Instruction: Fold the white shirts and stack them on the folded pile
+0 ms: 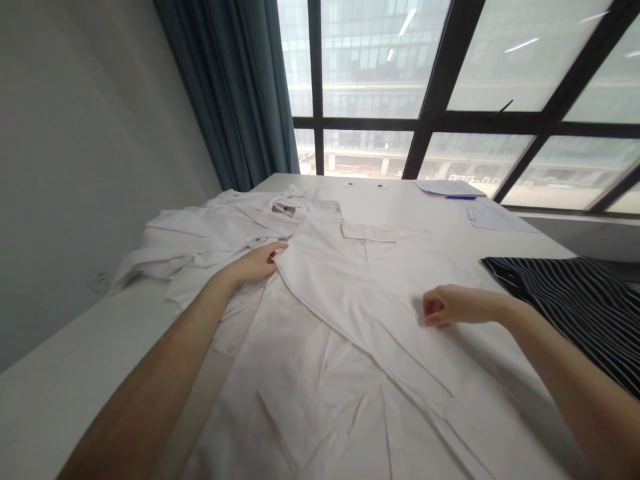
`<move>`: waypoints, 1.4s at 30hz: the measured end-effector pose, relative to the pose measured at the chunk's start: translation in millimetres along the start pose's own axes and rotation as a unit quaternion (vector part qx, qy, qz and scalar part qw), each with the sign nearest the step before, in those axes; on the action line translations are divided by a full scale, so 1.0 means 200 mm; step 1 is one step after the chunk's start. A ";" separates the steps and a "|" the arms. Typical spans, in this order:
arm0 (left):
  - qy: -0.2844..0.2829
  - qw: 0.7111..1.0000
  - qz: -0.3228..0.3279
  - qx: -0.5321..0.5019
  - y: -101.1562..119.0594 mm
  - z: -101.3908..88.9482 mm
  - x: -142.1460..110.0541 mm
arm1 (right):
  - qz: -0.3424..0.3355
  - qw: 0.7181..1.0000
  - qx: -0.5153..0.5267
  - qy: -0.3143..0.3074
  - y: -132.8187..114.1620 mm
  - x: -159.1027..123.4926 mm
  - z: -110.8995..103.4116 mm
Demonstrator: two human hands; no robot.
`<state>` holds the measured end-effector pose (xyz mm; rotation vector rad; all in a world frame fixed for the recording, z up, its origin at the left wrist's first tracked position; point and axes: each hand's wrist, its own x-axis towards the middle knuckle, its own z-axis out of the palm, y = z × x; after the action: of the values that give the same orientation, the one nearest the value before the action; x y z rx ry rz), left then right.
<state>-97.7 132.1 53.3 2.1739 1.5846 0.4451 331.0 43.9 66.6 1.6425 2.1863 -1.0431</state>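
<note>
Nearest the camera, a white cotton coat [320, 413] lies spread across the worktop [50, 407], its creased lower panel running toward the person, with a long flap folded diagonally over it. The left hand [255, 263] grips the upper edge of that flap between thumb and fingers, at the middle of the coat. The right hand [450, 306] is curled closed over the right side of the coat and holds nothing that shows; whether its knuckles touch the cloth cannot be told. Left of the left hand, a bunched sleeve [170, 250] hangs just over the worktop's edge, near a wall socket [100, 282]. Farther up the coat, a patch pocket [367, 231] sits flat, and crumpled folds with a small dark label [283, 209] gather at the far end. A dark striped cloth [565, 307] lies to the right, well apart from the right hand. Beyond it, two sheets of paper [495, 218] [447, 188] rest on the worktop, with a blue pen [461, 197] lying across the farther sheet. Past the worktop stand a teal curtain [225, 87] and a large black-framed window [370, 67].
</note>
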 end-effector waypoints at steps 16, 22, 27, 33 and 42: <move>0.044 0.989 0.003 0.144 -0.01 0.03 0.01 | -0.006 0.999 0.040 0.008 0.16 -0.28 0.12; 0.007 0.982 0.013 0.189 0.03 0.03 -0.01 | 0.055 0.995 0.086 -0.012 0.23 -0.30 0.09; 0.001 0.973 0.023 0.229 0.04 0.04 -0.01 | 0.043 0.997 0.061 -0.011 0.24 -0.25 0.14; 0.028 0.954 0.064 0.290 0.04 0.05 0.01 | 0.043 0.997 0.064 -0.012 0.22 -0.26 0.13; -0.045 0.966 -0.011 0.255 -0.02 0.06 0.02 | 0.114 0.987 0.099 -0.051 0.18 -0.27 0.15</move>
<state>-94.5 135.1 40.5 2.4923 1.8211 -0.0865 374.9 -10.7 60.7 1.8251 1.8293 -1.2772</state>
